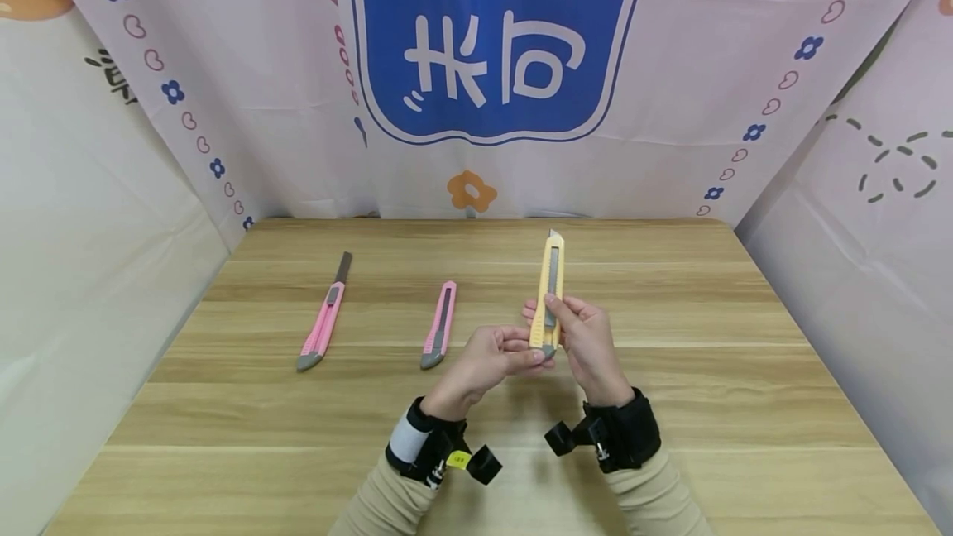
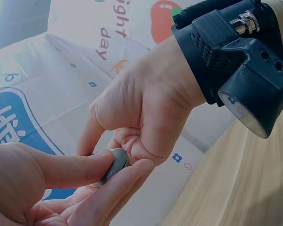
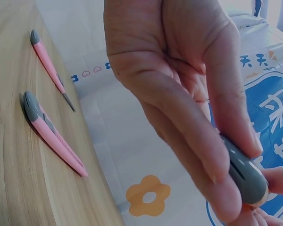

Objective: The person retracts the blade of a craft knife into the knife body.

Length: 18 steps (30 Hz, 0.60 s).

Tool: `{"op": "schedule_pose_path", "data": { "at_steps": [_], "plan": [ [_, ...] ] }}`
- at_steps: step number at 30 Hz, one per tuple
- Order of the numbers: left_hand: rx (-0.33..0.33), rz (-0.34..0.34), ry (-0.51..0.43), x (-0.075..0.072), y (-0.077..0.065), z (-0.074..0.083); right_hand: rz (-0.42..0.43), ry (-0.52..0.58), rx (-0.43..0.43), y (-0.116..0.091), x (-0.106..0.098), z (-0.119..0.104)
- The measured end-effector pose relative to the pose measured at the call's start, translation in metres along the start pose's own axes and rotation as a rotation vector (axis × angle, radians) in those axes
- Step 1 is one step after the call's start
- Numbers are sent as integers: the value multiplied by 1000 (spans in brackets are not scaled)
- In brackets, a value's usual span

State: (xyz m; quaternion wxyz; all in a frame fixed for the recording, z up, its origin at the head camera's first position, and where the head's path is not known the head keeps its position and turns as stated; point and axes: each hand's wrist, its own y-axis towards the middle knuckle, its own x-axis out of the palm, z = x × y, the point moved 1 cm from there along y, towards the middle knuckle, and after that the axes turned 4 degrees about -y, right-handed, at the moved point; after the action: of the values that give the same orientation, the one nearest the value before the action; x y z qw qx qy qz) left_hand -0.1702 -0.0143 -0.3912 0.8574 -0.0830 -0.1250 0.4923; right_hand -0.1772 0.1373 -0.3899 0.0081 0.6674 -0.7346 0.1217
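"What are the fingers grasping?"

"The yellow knife (image 1: 546, 275), held above the table (image 1: 260, 437). The left hand (image 1: 487, 361) pinches its gray end (image 1: 549, 350) between thumb and fingers; the right hand (image 1: 590, 343) grips higher up, thumb on its face."

"Where's its blade tip (image 1: 553, 233)?"

"Poking out at the far end, beyond both hands' fingers."

"Anything else?"

"Left of the left fingers, a pink knife (image 1: 439, 329) lies nearby. Farther left of them lies a second pink knife (image 1: 323, 323), its blade (image 1: 343, 267) well out."

Right fingers (image 1: 529, 309) partly hidden behind yellow cutter (image 1: 553, 267); head view crops blue emblem (image 1: 521, 121).
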Motion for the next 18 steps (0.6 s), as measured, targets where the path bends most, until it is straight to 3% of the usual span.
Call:
{"op": "schedule_pose_path", "data": {
  "at_steps": [12, 18],
  "plan": [
    [-5, -6, 10, -1, 0, 0, 20, -82, 3, 0, 2, 1],
    [18, -15, 22, 0, 1, 0, 19, -60, -15, -1, 2, 1]
  ]
}}
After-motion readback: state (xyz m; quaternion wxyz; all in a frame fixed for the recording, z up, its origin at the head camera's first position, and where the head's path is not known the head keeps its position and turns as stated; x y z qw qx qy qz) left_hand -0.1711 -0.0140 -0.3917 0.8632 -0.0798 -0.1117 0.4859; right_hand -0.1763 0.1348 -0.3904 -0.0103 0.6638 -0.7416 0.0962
